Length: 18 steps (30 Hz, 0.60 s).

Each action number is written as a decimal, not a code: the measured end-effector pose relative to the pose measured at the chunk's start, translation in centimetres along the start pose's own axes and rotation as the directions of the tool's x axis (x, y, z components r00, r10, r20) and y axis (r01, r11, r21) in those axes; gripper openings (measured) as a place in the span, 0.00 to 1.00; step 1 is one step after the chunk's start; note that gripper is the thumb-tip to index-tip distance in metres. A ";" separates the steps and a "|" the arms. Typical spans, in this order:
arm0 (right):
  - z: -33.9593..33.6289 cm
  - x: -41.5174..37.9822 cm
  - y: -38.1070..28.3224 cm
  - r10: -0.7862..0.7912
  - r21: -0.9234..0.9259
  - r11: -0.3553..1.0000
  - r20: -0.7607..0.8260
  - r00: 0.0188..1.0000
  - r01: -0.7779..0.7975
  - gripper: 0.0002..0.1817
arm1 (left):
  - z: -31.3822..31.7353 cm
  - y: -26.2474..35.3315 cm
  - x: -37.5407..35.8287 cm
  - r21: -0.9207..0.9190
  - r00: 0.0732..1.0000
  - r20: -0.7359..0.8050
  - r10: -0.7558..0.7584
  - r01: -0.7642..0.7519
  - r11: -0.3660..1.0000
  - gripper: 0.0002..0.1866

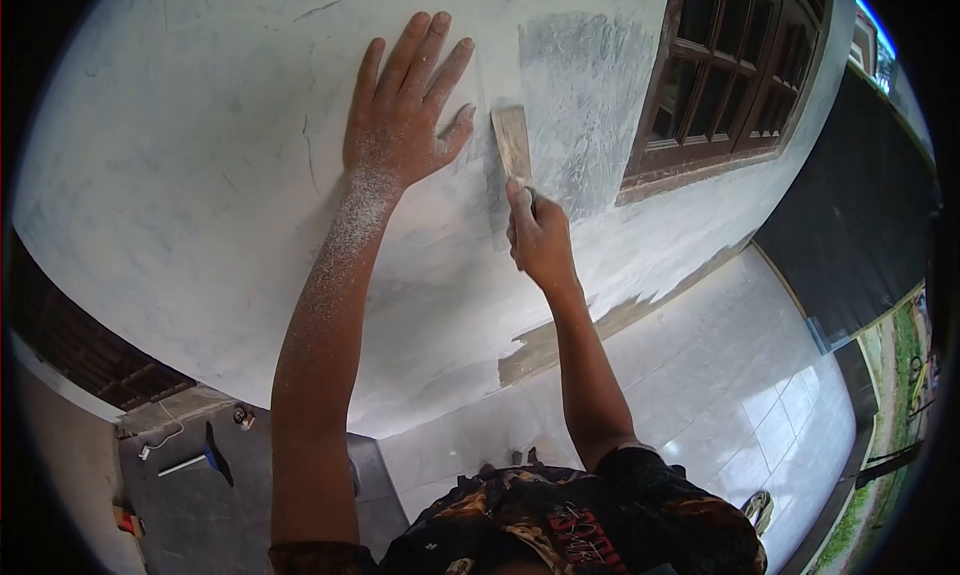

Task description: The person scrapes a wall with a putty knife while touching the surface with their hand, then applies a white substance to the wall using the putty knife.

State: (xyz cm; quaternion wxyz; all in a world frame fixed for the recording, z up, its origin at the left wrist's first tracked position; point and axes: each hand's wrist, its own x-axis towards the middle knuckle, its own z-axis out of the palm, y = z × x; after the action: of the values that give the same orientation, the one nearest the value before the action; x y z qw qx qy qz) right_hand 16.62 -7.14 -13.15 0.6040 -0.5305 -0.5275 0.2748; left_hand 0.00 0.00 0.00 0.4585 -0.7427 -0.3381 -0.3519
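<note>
My left hand [405,110] lies flat against the white wall [220,165], fingers spread, with white dust on the wrist and forearm. To its right, my right hand [540,233] grips the handle of a putty knife [512,143]. The knife's wide blade points up and lies at the wall surface, beside a grey, rough-looking patch [590,95]. Thin cracks show in the wall left of my left hand. Most of the knife's handle is hidden by my fingers.
A brown wooden window [740,65] is at the upper right, a dark sheet [860,205] beyond it. Pale floor tiles [690,355] run below the wall. At the lower left, a blue-and-black broom or squeegee [213,455] lies on dark floor.
</note>
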 end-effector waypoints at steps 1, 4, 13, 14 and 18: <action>0.1 -0.6 0.8 -0.001 0.035 0.999 0.011 1.000 0.000 0.29 | 0.0 0.2 0.1 0.008 1.000 0.006 -0.001 0.001 1.000 0.38; 0.3 -0.8 0.5 0.001 0.009 1.000 0.014 1.000 -0.001 0.29 | -0.2 0.1 -0.3 0.008 1.000 0.013 -0.009 0.009 1.000 0.38; 0.5 -0.9 -0.2 0.026 -0.015 1.000 0.008 1.000 -0.026 0.31 | -0.1 -0.1 -0.3 0.018 1.000 0.015 -0.004 0.004 1.000 0.38; 0.5 -1.0 -0.1 0.025 -0.017 1.000 0.009 1.000 -0.025 0.31 | 0.0 -0.1 -0.2 0.020 1.000 0.013 -0.002 0.001 1.000 0.38; 0.3 0.9 -1.7 -0.002 0.026 1.000 0.040 0.999 0.001 0.31 | 0.0 0.0 -0.2 0.005 1.000 0.011 -0.009 0.009 1.000 0.38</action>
State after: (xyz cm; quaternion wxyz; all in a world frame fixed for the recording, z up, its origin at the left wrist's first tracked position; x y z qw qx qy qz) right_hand 16.24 -6.71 -11.30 0.6001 -0.5168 -0.5364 0.2918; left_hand -0.08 -0.06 -0.16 0.4569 -0.7421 -0.3448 -0.3489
